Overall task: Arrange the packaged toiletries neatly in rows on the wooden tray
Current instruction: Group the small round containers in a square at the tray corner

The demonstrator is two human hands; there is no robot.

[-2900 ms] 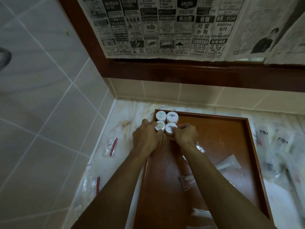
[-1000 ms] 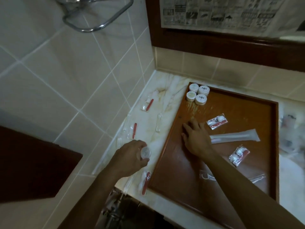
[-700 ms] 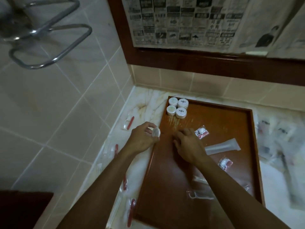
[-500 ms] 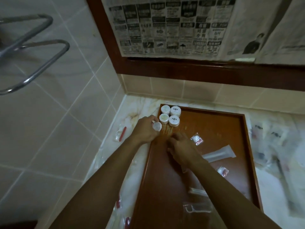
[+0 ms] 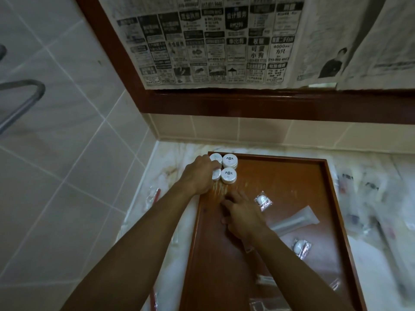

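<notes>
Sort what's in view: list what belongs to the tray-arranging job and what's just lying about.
Job: wooden tray, round white tubs, clear tube, small sachets, left hand, right hand.

Lying about: newspaper, metal rail.

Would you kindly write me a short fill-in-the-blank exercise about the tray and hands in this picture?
1. The round white jars sit in the far-____ corner of the wooden tray.
2. The ____ hand reaches among those jars.
3. The right hand rests on the tray with its fingers ____.
4. The clear tube lies on the tray to the ____ of the right hand.

Missing words: left; left; spread; right
</notes>
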